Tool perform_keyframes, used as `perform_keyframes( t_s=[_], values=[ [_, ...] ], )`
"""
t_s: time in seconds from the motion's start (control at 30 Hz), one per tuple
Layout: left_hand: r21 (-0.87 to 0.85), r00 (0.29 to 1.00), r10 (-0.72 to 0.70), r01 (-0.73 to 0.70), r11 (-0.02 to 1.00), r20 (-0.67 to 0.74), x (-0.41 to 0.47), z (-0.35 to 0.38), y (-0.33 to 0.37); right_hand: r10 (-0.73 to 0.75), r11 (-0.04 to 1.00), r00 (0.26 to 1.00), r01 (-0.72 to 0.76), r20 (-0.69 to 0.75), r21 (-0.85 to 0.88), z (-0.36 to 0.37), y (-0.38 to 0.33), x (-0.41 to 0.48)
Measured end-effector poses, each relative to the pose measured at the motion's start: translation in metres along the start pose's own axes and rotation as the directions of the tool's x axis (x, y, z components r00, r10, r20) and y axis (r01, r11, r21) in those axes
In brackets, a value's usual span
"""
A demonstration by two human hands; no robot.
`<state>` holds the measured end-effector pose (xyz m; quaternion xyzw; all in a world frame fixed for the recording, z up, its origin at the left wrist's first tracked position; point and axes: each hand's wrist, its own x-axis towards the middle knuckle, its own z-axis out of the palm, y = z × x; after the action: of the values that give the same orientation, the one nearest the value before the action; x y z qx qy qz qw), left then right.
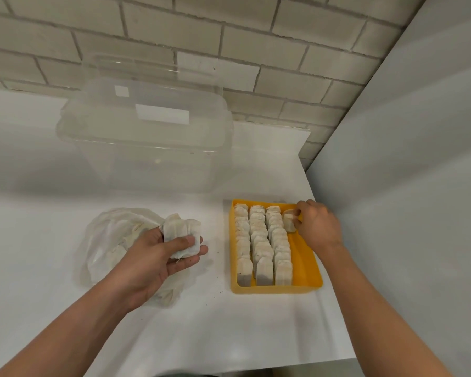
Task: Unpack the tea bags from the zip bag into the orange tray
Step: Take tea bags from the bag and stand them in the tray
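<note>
The orange tray lies on the white counter at right, holding three rows of upright tea bags. My right hand pinches one tea bag at the far end of the tray's fourth, otherwise bare lane. My left hand holds a small stack of tea bags palm-up, above the crumpled clear zip bag, which lies left of the tray with more tea bags inside.
A large clear plastic container with its lid stands behind the zip bag against the tiled wall. A white side panel rises just right of the tray. The counter's front edge runs near the bottom.
</note>
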<state>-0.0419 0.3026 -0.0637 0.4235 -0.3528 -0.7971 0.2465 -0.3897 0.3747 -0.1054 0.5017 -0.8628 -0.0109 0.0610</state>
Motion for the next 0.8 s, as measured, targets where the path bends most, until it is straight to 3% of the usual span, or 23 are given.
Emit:
perform_keyframes(
  t_s=[0.17,0.8],
  values=[
    [-0.001,1.000,-0.003,0.003,1.000,0.010,0.001,0.004,-0.002,0.050,0.998,0.992,-0.045,0.116,-0.041,0.011,-0.003,-0.008],
    [-0.005,0.999,-0.022,0.022,1.000,0.040,-0.004,0.003,0.003,0.180,0.984,0.978,-0.179,0.105,-0.021,0.017,-0.018,-0.018]
  ],
)
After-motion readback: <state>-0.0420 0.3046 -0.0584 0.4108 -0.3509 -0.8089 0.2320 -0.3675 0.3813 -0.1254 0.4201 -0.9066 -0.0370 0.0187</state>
